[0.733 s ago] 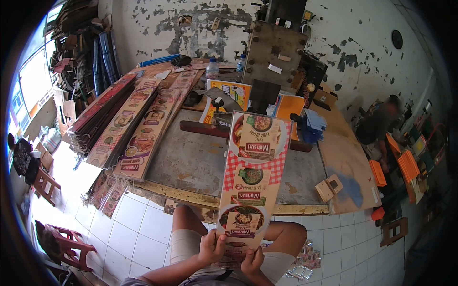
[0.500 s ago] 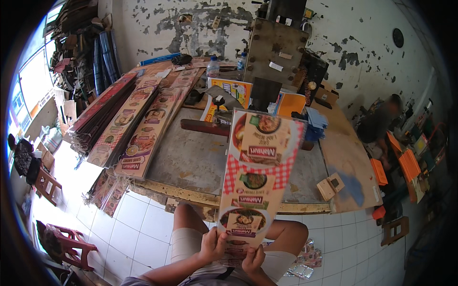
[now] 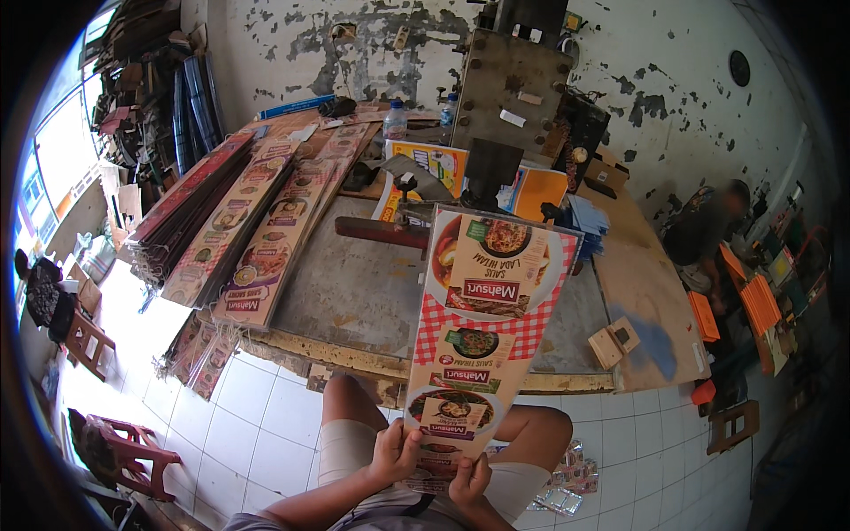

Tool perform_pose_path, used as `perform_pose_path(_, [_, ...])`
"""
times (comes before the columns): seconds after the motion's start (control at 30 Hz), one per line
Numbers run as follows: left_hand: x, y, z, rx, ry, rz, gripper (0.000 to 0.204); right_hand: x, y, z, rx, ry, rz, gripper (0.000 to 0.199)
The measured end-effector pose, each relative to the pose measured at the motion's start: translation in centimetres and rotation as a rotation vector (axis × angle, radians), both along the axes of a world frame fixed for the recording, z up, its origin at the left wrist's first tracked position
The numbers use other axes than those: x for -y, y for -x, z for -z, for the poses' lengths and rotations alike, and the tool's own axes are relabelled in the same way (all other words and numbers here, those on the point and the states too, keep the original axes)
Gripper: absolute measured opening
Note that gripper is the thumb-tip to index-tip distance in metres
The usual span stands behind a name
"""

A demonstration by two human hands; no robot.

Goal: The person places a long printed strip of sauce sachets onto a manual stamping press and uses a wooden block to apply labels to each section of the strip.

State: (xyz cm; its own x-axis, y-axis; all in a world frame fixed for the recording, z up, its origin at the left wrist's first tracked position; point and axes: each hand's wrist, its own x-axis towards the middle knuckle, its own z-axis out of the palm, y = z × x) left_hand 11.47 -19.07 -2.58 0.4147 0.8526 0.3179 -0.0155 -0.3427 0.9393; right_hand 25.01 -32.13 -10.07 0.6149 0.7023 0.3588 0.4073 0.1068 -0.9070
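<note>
L grip point(image 3: 395, 455) + R grip point(image 3: 470, 481) closed on printed strip point(image 3: 476, 347); beyond: worn counter point(image 3: 341, 281), peeling wall point(image 3: 283, 57); long axis fwd, sl. rightward.

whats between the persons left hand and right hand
The printed strip: its lower end fills the stretch between the left hand and the right hand, each gripping one side edge. The head view shows this.

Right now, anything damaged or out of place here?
Paint has flaked off the back wall, exposing grey. A blue patch on the right of the bench looks like a stain. Loose packets lie on the floor by the right leg. The held strip looks intact.
</note>
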Motion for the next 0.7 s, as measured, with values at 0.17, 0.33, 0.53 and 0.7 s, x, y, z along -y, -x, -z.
perform_pose_path(0.17, [-0.1,0.0,-0.2,-0.017,-0.058,-0.011,0.023,0.0,0.1,-0.5,-0.012,0.005,-0.004,0.052])
perform_pose_path(0.33, [-0.1,-0.1,-0.1,-0.006,-0.046,-0.005,0.023,0.0,0.0,-0.3,-0.056,-0.017,-0.013,0.051])
perform_pose_path(0.53, [0.0,-0.1,0.1,-0.007,-0.060,-0.011,0.023,0.0,-0.1,0.0,-0.066,-0.032,-0.025,0.050])
perform_pose_path(0.7, [-0.1,0.0,0.2,-0.014,-0.085,-0.010,0.023,-0.2,-0.1,-0.1,-0.041,-0.028,-0.016,0.049])
